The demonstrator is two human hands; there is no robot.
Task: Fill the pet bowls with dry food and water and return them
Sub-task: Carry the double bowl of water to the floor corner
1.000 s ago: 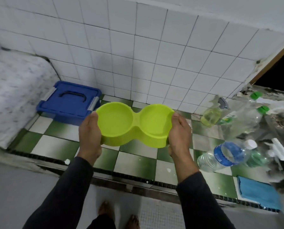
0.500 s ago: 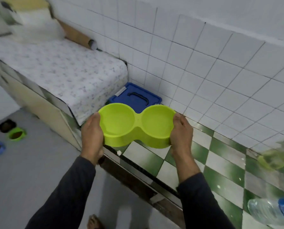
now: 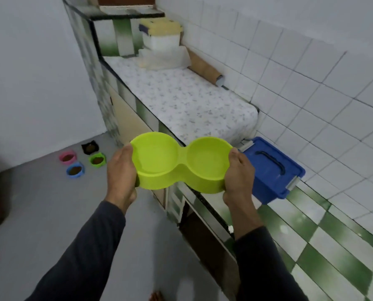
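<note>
A lime-green double pet bowl is held level in front of me, just off the counter's edge. My left hand grips its left end and my right hand grips its right end, thumbs on the rim. Both wells look dry and hold no food. On the grey floor to the far left stand several small bowls with brown food in them: a pink bowl, a blue bowl, a green bowl and a black bowl.
A blue lidded box sits on the green-and-white checked counter against the tiled wall. Left of it lies a speckled raised slab with white containers and a cardboard tube at its back. Cabinet fronts drop below the counter edge.
My view has swung left, away from the bottles on the counter. The slab, the far wall and the floor bowls have come into sight. Both hands keep the same hold on the bowl.
</note>
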